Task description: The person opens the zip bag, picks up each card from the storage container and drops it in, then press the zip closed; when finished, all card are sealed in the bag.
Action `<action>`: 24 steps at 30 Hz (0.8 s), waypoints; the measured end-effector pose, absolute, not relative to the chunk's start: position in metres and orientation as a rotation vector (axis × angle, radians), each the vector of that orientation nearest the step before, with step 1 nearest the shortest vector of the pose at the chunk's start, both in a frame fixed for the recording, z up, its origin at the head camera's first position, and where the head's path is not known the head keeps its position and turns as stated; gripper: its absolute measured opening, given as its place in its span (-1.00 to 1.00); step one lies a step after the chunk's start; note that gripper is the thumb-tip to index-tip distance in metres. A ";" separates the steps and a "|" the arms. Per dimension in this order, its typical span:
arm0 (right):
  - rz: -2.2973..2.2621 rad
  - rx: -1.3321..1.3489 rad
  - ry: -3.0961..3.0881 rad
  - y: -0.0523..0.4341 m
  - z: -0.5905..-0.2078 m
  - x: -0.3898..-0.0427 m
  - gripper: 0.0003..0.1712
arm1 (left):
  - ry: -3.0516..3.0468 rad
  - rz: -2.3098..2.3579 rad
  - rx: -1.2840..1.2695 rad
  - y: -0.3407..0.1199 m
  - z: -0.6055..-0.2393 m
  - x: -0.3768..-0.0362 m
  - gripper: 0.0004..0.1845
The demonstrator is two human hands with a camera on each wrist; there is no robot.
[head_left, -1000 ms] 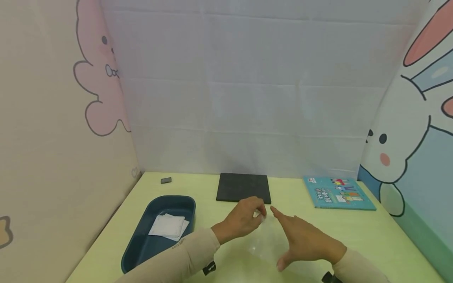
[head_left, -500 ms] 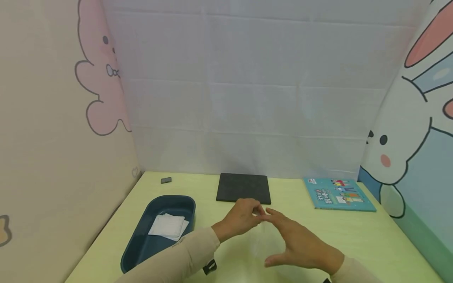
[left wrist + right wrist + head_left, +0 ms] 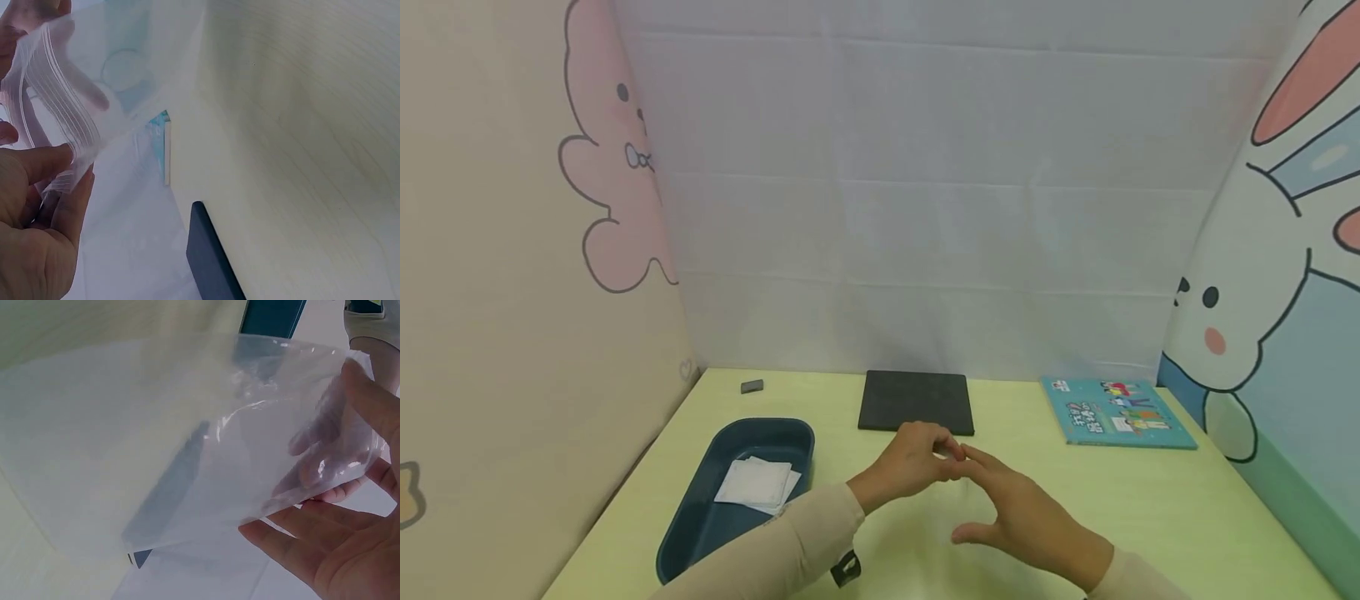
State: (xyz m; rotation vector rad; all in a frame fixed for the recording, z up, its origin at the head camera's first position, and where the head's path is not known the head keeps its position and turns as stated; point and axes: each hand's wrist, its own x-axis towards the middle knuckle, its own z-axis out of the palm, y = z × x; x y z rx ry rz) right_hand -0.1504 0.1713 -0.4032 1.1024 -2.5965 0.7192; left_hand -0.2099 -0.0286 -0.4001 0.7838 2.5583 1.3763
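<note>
A clear zip-lock bag [image 3: 65, 94] hangs between my two hands; in the head view it is barely visible against the table. My left hand [image 3: 910, 460] pinches its ridged zip edge between thumb and fingers. My right hand [image 3: 1037, 515] spans the bag with thumb and fingers spread wide apart. Its thumb lies at one side edge and its straight fingers touch the opposite edge, as the right wrist view shows. The fingertips of both hands meet at the bag's mouth. Left-hand fingers show blurred through the film of the bag [image 3: 231, 444] there.
To the left is a dark blue tray [image 3: 700, 517] holding several white square packets [image 3: 756, 482]. A black flat board [image 3: 915, 402] lies behind my hands. A teal picture book [image 3: 1116, 411] is at back right, a small grey block [image 3: 752, 386] at back left.
My right hand has moved left, its fingertips now touching the left hand's. Its thumb has come left too. The left hand keeps its pinch in nearly the same spot.
</note>
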 end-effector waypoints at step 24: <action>0.777 0.864 -2.689 0.188 -0.405 -0.161 -0.30 | 2.612 1.186 0.747 -0.042 -0.406 -0.208 -0.90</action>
